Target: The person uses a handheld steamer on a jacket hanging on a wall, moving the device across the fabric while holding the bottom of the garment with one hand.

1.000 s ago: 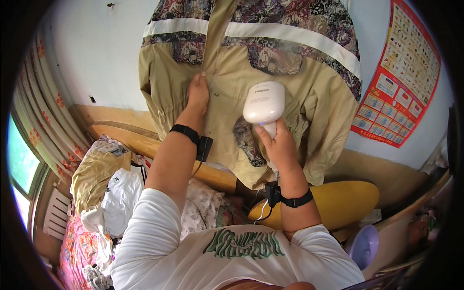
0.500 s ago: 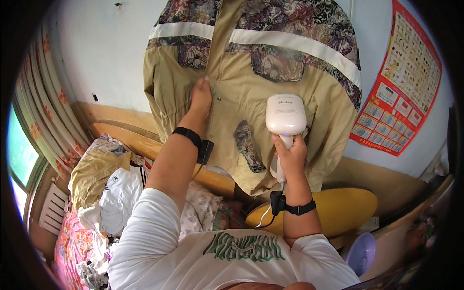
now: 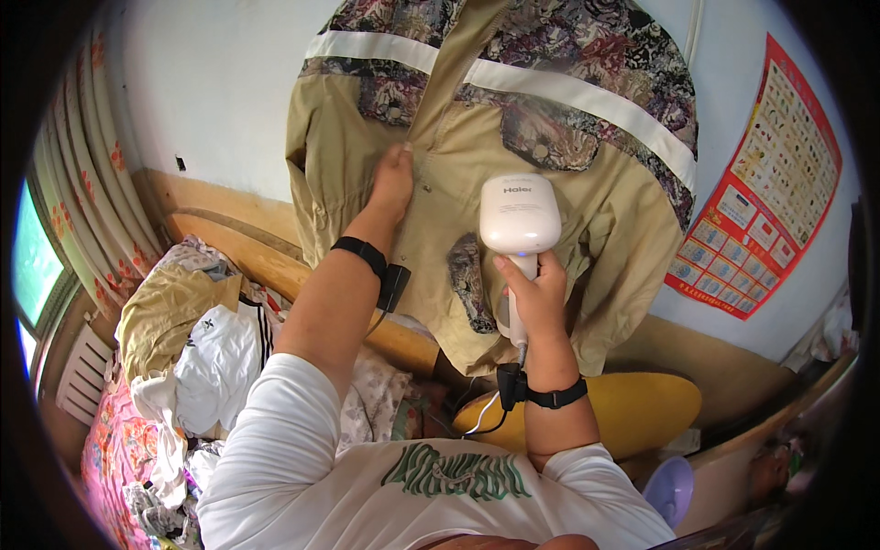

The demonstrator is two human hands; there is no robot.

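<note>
Two hands on the work near the middle of the frame: left hand (image 3: pixel 394 183) with fingers narrow, gripping the front edge of the tan jacket (image 3: pixel 449 215); right hand (image 3: pixel 539 293) with fingers curled round the handle of the white steamer (image 3: pixel 520 220). Best, as a judgement, to hold that edge taut toward the left, to pass the steamer slowly and evenly along the cloth, and to spare the left fingers its heat. Wise, too, to leave the cord (image 3: pixel 523 354) slack below the right hand. From the top edge to below the centre, beyond both hands: the jacket. Just above the right fingers: the steamer's head, below the upper pocket flap (image 3: pixel 550 142) and right of the lower flap (image 3: pixel 469 284). Impossible to tell whether touching the cloth.
</note>
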